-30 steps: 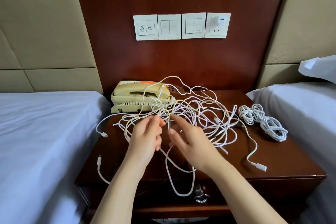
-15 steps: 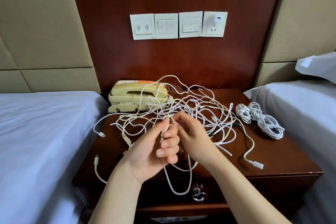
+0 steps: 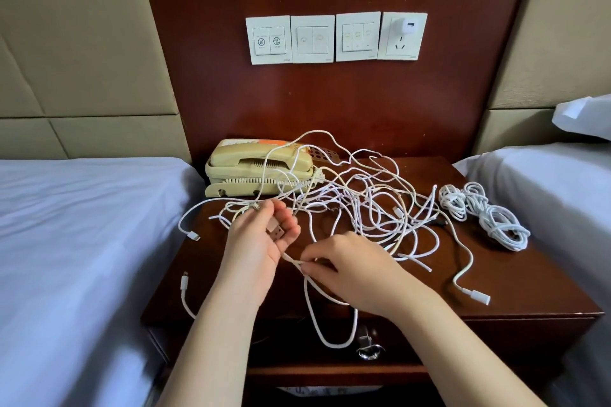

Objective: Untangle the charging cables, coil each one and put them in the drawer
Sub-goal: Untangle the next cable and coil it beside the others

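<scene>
A plug (image 3: 276,232) is gripped in the left hand (image 3: 254,243); its cable (image 3: 311,307), running right, is pinched by the right hand (image 3: 350,273).

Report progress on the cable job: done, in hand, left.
Done: a few coiled cables lie at the nightstand's right. In hand: the left hand holds a USB plug, and the right hand pinches the white cable leading from it. Left: the big tangle by the telephone is knotted, and the drawer looks shut.
</scene>
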The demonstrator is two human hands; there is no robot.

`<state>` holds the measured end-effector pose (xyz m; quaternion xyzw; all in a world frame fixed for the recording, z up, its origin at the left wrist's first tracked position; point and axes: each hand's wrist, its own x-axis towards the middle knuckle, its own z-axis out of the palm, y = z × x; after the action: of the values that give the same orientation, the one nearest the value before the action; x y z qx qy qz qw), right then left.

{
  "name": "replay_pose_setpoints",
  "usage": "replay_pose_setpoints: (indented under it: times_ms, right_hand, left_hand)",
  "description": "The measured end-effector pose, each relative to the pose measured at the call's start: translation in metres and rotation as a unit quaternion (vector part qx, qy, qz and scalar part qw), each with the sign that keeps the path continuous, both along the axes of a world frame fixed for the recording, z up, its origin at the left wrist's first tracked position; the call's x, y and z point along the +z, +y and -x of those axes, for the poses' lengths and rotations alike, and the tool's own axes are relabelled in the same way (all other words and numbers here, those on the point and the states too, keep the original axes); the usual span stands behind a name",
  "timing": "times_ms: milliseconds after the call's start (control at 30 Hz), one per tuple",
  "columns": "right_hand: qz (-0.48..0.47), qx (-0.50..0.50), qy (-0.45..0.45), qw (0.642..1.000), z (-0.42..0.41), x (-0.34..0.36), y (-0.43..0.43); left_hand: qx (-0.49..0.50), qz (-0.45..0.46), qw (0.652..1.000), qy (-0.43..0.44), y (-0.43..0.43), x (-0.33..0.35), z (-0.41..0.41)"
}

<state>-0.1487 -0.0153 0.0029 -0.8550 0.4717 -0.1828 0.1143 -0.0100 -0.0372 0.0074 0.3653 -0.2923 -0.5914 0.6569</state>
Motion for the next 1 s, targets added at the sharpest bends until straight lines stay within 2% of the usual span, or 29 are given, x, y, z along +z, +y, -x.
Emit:
replay_pose_setpoints:
  times_ms: [100,200,300,367,467,567,767,900,1000]
  right_hand:
    - [-0.004,-0.011,0.006,1.0,0.006,0.007,0.001]
    - [0.005,-0.016,-0.004,1.0,0.011,0.016,0.002]
    - [0.056,-0.018,-0.035,0.998,0.012,0.026,0.003]
    - [0.092,-0.031,-0.057,0.994,0.013,0.029,0.002]
    - [0.133,-0.058,-0.108,0.984,0.018,0.025,-0.004]
    - [0.137,-0.08,-0.182,0.97,0.024,0.021,-0.01]
    - [0.158,-0.094,-0.251,0.95,0.026,0.012,-0.017]
    - [0.125,-0.075,-0.304,0.941,0.028,0.008,-0.024]
    - [0.078,-0.054,-0.339,0.936,0.03,0.007,-0.03]
  left_hand:
    - [0.042,0.022,0.992,-0.119,0.0,-0.003,-0.002]
    - [0.065,0.03,0.967,-0.245,-0.004,-0.009,-0.005]
    - [0.072,0.069,0.911,-0.401,0.0,-0.008,-0.001]
    - [0.042,0.082,0.871,-0.483,0.003,-0.009,0.006]
    - [-0.048,0.056,0.887,-0.456,0.006,-0.009,0.016]
    - [-0.093,0.068,0.902,-0.415,0.009,-0.004,0.023]
    - [-0.175,0.052,0.942,-0.282,0.017,0.002,0.032]
    - [-0.279,0.043,0.937,-0.206,0.024,0.009,0.034]
    - [-0.292,0.053,0.936,-0.187,0.025,0.01,0.034]
